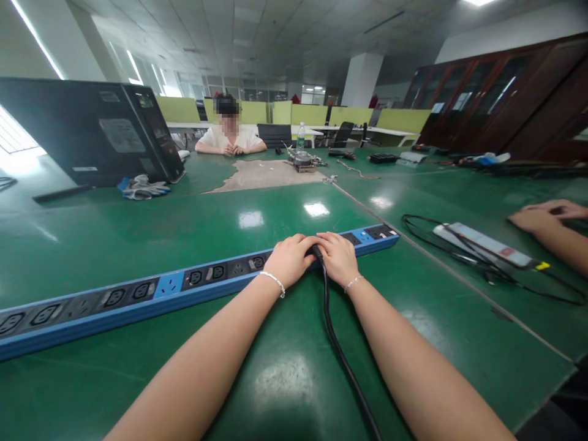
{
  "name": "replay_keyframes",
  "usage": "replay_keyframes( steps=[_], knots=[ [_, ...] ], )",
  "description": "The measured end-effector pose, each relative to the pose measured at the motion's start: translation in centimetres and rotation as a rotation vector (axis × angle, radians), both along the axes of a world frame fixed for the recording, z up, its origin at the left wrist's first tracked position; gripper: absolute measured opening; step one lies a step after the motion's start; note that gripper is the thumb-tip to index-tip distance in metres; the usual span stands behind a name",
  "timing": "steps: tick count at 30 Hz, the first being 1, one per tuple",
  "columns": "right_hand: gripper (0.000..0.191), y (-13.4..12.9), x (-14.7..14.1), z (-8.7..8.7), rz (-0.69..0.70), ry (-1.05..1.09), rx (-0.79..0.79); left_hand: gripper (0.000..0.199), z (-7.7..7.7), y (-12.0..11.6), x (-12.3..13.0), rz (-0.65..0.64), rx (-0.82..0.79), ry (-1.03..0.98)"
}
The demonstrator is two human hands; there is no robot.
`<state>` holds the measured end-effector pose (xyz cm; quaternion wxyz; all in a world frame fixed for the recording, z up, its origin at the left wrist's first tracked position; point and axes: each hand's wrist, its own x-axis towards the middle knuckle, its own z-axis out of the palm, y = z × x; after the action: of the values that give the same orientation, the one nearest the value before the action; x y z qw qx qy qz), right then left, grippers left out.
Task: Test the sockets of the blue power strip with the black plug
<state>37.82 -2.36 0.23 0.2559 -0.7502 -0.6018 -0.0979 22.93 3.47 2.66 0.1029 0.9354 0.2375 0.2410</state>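
Note:
A long blue power strip (169, 300) with black and blue sockets lies slantwise across the green table. My left hand (290, 260) and my right hand (339, 257) meet over its right-hand part, fingers curled toward the far side. Between them they close around the plug end of a black power cord (327, 306). The plug itself and the socket under it are mostly hidden by my fingers, so I cannot tell whether it is seated. From my hands the cord runs down toward the bottom edge.
A black computer case (92, 128) stands at the left beside work gloves (143, 187). Another person (229, 136) sits across the table. At the right, a white power strip (487, 245) with a black cable lies near a co-worker's hands (546, 214). A bottle (301, 136) stands farther back.

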Motion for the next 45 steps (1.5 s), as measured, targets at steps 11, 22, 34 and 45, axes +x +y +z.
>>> replay_keyframes(
  steps=[11,22,34,45],
  knots=[
    [0.03,0.2,-0.3,0.1,-0.017,0.036,0.059,0.039,-0.1,0.6,1.1,0.041,-0.028,-0.001],
    [0.03,0.2,-0.6,0.2,-0.042,0.045,0.072,0.031,-0.4,0.7,1.0,0.004,-0.055,-0.053],
    [0.031,0.3,-0.6,0.2,-0.038,0.136,0.108,0.016,0.1,2.2,0.0,0.19,-0.381,-0.538],
    [0.03,-0.2,-5.7,2.4,0.283,0.553,0.332,0.03,-0.3,1.3,0.3,0.119,-0.22,-0.244]
  ],
)
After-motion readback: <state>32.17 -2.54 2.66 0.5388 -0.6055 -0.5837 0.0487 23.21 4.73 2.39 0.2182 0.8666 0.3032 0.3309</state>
